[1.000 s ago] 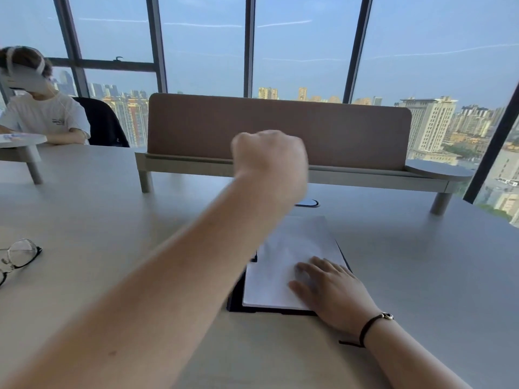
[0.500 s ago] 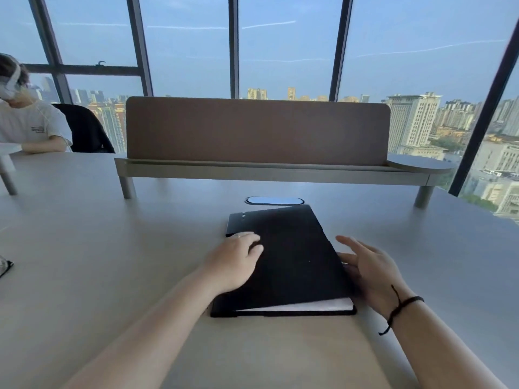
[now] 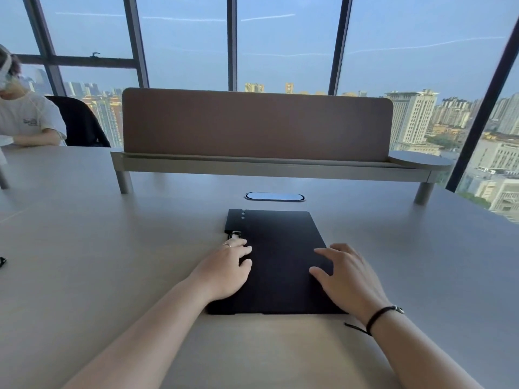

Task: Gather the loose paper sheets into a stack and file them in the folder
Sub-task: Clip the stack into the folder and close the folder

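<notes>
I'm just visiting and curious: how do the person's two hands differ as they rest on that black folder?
The left hand wears a ring and has its fingers curled close together; the right hand shows no ring, has a dark cord at the wrist, and spreads its fingers. The left sits at the black folder's left edge, the right at its right edge. Both lie palm down on the closed cover.

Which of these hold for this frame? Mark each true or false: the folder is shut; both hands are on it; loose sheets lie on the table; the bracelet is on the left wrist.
1. The folder is shut. True.
2. Both hands rest on it. True: left hand and right hand lie flat on the cover.
3. Loose sheets lie on the table. False: no paper shows anywhere.
4. The bracelet is on the left wrist. False: it is on the right wrist.
</notes>
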